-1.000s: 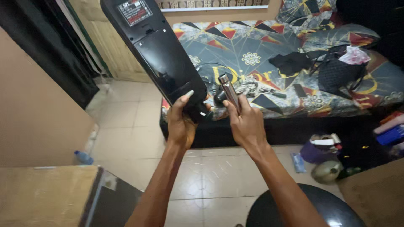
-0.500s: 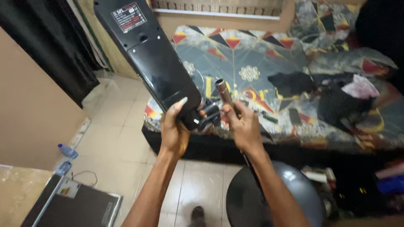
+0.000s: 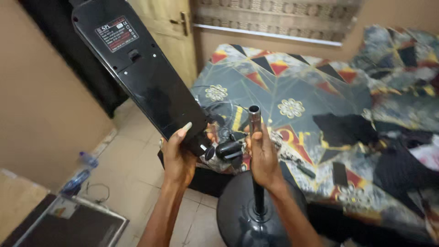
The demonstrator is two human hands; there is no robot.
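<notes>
Left hand: closed around the narrow lower end of a long black fan body, held tilted, top leaning up and left
Label: rectangular, dark with red and white print, near the upper end of the fan body's back face
Right hand: fingers wrapped around an upright metal pole, open top end showing above the fist
Round black base: on the tiled floor, pole rising from its centre
Black clamp knob: between the two hands
Bed with patterned cover: directly behind
Plastic bottle: on floor, left
</notes>
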